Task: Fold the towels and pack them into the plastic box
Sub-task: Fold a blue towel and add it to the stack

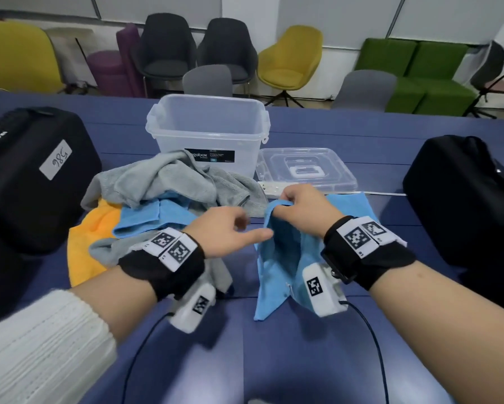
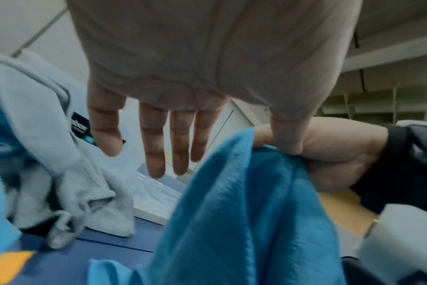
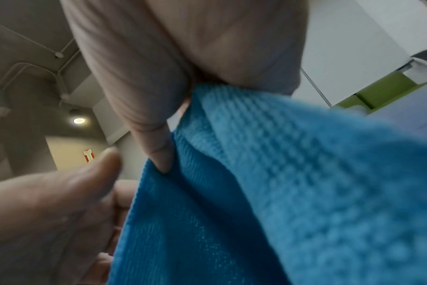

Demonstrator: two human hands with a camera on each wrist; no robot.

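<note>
My right hand (image 1: 299, 204) pinches the top edge of a blue towel (image 1: 280, 258) and holds it up so it hangs in folds over the blue table (image 1: 274, 360). The same blue towel (image 3: 268, 192) fills the right wrist view, gripped between thumb and fingers. My left hand (image 1: 230, 231) is beside it with fingers spread and straight, its thumb reaching toward the cloth; in the left wrist view the left hand (image 2: 163, 135) holds nothing. A heap of grey towel (image 1: 169, 179), another blue towel (image 1: 148, 217) and an orange towel (image 1: 90, 243) lies to the left. The clear plastic box (image 1: 207, 129) stands behind, open.
The box's clear lid (image 1: 306, 170) lies flat to the right of the box. A black case (image 1: 32, 176) stands at the left and a black bag (image 1: 463, 199) at the right. Chairs and a green sofa line the far wall beyond the table edge.
</note>
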